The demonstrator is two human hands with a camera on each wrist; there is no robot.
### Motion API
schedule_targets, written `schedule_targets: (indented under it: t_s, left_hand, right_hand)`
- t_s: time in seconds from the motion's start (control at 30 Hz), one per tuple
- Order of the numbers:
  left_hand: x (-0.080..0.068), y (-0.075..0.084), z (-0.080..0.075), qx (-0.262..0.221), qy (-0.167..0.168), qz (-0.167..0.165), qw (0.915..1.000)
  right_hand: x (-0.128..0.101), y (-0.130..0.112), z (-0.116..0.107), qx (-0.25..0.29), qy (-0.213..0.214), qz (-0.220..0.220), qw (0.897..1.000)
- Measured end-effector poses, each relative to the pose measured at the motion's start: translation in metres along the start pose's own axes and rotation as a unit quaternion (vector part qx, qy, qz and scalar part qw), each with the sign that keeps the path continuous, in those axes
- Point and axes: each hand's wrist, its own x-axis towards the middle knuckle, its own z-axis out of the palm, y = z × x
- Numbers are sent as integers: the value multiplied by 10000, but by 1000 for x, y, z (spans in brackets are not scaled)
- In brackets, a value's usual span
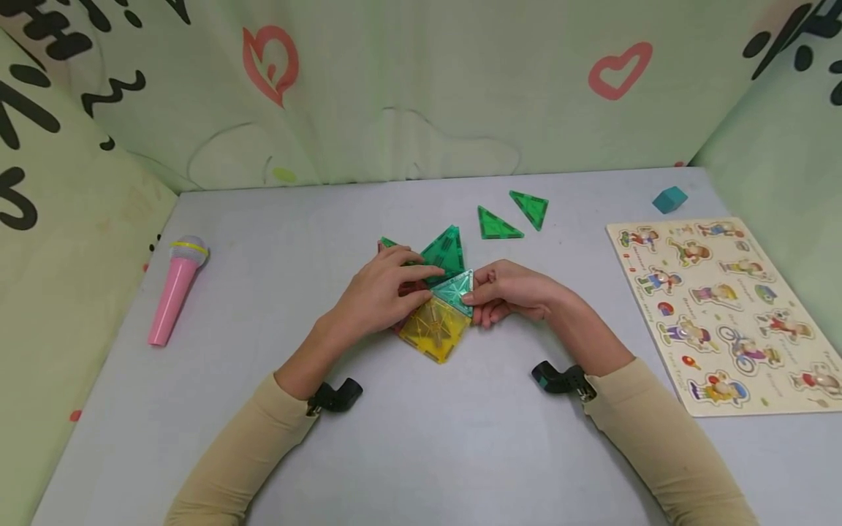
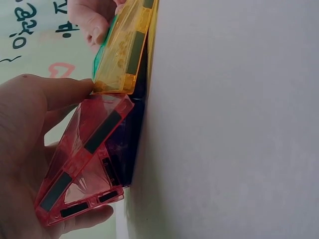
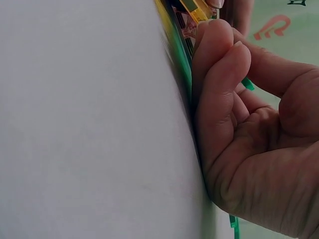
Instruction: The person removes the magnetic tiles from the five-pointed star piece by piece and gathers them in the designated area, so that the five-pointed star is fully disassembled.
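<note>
Several translucent magnetic tiles are joined at the table's middle. A yellow square tile (image 1: 434, 330) lies flat nearest me, and a teal square tile (image 1: 455, 289) stands tilted at its far edge. My right hand (image 1: 475, 294) pinches the teal tile's right side with curled fingers (image 3: 219, 84). My left hand (image 1: 411, 272) grips a red tile (image 2: 82, 164) between thumb and fingers, beside the yellow tile (image 2: 122, 50). Behind the hands a green triangle tile (image 1: 445, 252) leans up. My left hand covers most of the red tile in the head view.
Two loose green triangles (image 1: 498, 224) (image 1: 530, 207) lie behind the hands. A pink toy microphone (image 1: 175, 291) rests at the left, a teal cube (image 1: 669, 199) at the back right, and a wooden picture puzzle board (image 1: 730, 314) along the right edge. Green fabric walls enclose the table.
</note>
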Motion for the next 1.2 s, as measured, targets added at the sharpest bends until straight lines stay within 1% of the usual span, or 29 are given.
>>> schedule_targets:
  t_s: [0.3,0.53,0.63,0.97,1.07,1.2]
  left_hand:
    - [0,0,0,70,-43,12,10000]
    - [0,0,0,106,-37,37,9999]
    - [0,0,0,108,-36,26,9999]
    - [0,1,0,132,-43,-26,9999]
    - [0,1,0,131,-37,-33,9999]
    - [0,2,0,161,-43,-46,9999]
  right_hand:
    - [-1,3,-6,11,-96,-92,9999]
    - [-6,1,-10,-301,-59,-134,9994]
    - [-6,1,-13,-400,-126,-162,9990]
    - [-13,6,-36,-675,-384,-189,9968]
    - [-16,6,-41,-709,-335,-179,9968]
    - [-17,7,-46,-701,-142,-171,9973]
